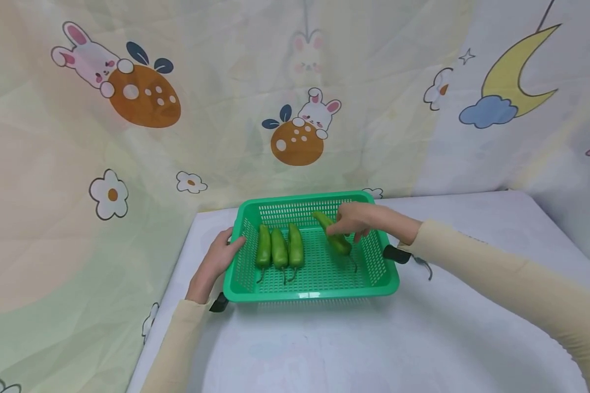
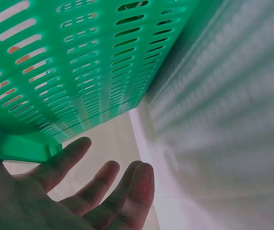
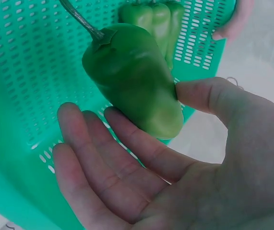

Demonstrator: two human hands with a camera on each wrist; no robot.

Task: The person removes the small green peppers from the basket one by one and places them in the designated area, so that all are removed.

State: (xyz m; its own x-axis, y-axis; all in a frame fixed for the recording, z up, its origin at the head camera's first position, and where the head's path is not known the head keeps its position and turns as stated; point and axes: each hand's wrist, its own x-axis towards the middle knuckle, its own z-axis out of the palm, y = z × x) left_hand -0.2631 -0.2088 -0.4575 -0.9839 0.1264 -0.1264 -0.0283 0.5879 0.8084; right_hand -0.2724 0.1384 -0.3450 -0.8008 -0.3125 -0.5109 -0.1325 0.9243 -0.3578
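1 basket [image 1: 275, 297] on white table [image 1: 324, 349], bunny-print cloth [image 1: 226, 142] behind

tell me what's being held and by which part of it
A green pepper, pinched mid-body by the right hand; the left hand holds the green basket by its left rim.

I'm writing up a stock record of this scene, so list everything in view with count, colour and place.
Basket: 1, green, on the table
Peppers lying in a row: 3, green, basket's left half
Held pepper: 1, green, at the basket's right half
Table: 1, white, under the basket
Printed cloth: pale with rabbits, flowers, moon; behind and left of the table
Thin curled item: 1, dark, right of the basket, unclear what
Wrist pieces: 2, black, at the cuffs
Sleeves: 2, cream, both arms
Left hand: 1, bare, at the basket's left rim
Right hand: 1, bare, pinching the held pepper
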